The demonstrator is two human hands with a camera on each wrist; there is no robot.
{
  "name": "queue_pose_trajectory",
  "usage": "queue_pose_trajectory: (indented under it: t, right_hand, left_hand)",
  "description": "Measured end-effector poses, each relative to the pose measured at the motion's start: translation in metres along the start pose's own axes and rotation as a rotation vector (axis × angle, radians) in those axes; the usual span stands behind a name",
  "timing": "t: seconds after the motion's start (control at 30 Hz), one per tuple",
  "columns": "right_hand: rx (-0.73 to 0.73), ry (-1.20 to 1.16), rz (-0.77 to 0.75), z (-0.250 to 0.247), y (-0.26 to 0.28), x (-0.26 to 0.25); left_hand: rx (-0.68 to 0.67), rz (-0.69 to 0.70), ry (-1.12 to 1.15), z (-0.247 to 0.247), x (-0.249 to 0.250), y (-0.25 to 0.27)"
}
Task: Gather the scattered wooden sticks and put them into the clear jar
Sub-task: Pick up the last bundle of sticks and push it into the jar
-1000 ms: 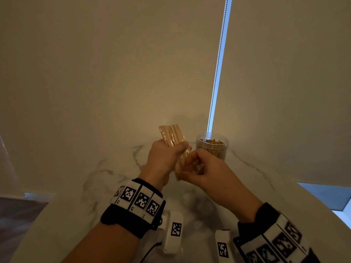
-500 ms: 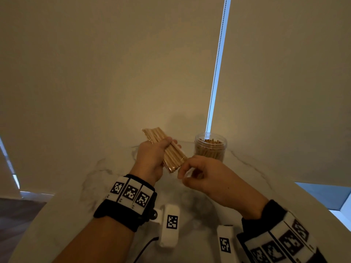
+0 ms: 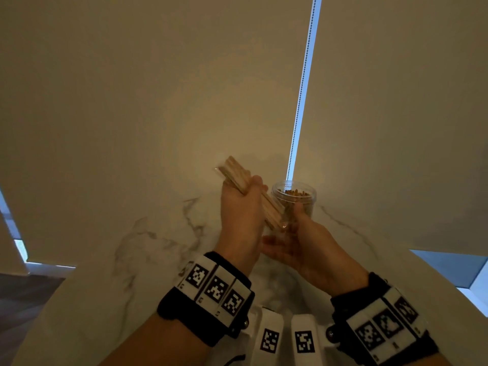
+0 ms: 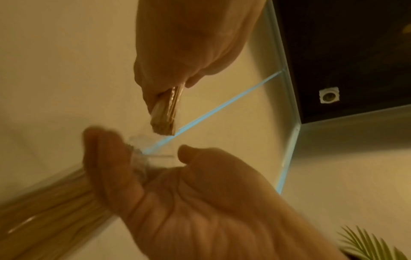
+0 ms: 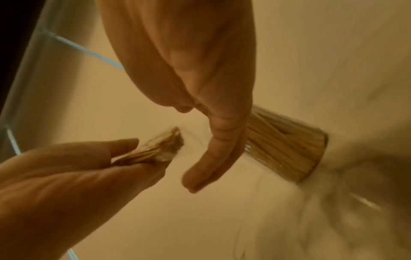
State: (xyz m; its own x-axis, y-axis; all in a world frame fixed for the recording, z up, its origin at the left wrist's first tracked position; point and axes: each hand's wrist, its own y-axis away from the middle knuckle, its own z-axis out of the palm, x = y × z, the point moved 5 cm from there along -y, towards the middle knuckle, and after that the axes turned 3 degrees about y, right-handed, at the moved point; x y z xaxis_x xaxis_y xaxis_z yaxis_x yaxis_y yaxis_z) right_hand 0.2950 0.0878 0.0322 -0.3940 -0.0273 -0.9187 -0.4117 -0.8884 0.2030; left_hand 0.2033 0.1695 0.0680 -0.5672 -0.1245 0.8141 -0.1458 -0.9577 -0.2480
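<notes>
My left hand (image 3: 250,190) grips a bundle of wooden sticks (image 3: 237,175), tilted with its lower end close to the side of the clear jar (image 3: 303,194). The jar stands on the marble table (image 3: 158,247) and holds many sticks. My right hand (image 3: 293,228) is spread around the jar's near side, thumb up and fingers loose. In the left wrist view the bundle's end (image 4: 164,121) hangs above the right hand (image 4: 200,193). The right wrist view shows that hand's fingers (image 5: 213,151) lying straight against the jar (image 5: 284,149). The left hand (image 5: 66,176) pinches the sticks (image 5: 160,146) there.
Two white tagged blocks (image 3: 269,336) (image 3: 303,336) lie on the table near my wrists. A blind with a bead chain (image 3: 301,88) hangs just behind the jar. The table's curved edge drops to dark floor (image 3: 26,299) at the left. A plant (image 4: 373,244) shows in the left wrist view.
My left hand carried the bundle rightward until its lower end neared the jar. My right hand let go of its pinch at the bundle's end and spread around the jar.
</notes>
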Motion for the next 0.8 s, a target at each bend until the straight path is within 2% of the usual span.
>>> queue_pose_trajectory:
  t: [0.07,0.23,0.4,0.57,0.7,0.8]
  right_hand:
    - [-0.010,-0.067,0.020,0.000,-0.001,0.003]
    - [0.063,-0.089,0.029,-0.006,-0.001,0.004]
    - [0.051,-0.001,0.061,-0.009,0.001,0.005]
    - [0.016,-0.013,0.095,-0.005,0.001,0.010]
    - [0.028,0.133,0.127,-0.003,0.004,0.014]
    - [0.073,0.245,0.092,-0.006,0.003,0.013]
  left_hand:
    - [-0.025,-0.024,-0.008,0.006,-0.004,0.007]
    - [-0.005,-0.095,0.160,0.005,0.011,0.004]
    - [0.000,-0.083,0.252,-0.005,0.024,-0.006]
    - [0.030,-0.049,0.327,-0.004,0.024,-0.001]
    - [0.073,-0.008,0.301,-0.006,0.022,0.001]
    - [0.086,-0.002,0.309,-0.007,0.019,-0.002]
